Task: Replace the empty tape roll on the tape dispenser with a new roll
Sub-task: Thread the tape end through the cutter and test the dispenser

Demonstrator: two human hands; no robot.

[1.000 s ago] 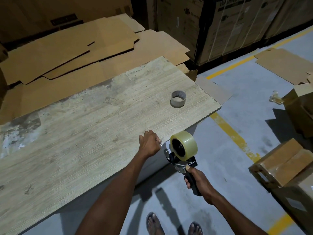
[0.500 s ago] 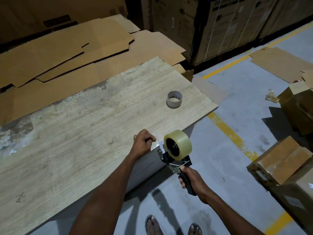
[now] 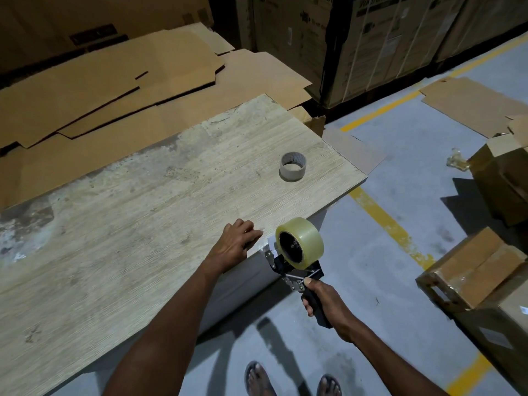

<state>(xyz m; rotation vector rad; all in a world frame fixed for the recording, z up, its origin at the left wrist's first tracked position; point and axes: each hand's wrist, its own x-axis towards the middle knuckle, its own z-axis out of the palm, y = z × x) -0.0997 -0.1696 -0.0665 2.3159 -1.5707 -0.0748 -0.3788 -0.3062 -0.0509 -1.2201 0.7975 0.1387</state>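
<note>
A sec ago the left hand (image 3: 235,242) was a tight fist right by the new roll (image 3: 300,242), w/ what looked like a thin strip of tape between them. Now the fist has let go. Its fingers are loose & lie on top of the table (image 3: 143,224) at the near edge, holding nothing. The right hand (image 3: 323,302) has kept its grip, wrapped around the handle of the tape dispenser (image 3: 295,271). The new roll sits on the dispenser wheel, just off the table edge, over the floor (image 3: 385,281). The empty roll (image 3: 293,167) stands on the table, well apart from both hands, near the far right corner.

So the swap looks done or v. close: old roll off, new one on. What may be left is feeding the tape end through the front. A small pale flap shows by the dispenser front, but it's too small to tell if that is the tape end.

Room: the table edge runs at a slant just left of the dispenser, so a swing left would bump it. To the right is bare floor w/ a yellow line (image 3: 383,218). The boxes (image 3: 471,270) are further right. The person's feet (image 3: 260,378) are below the dispenser.
</note>
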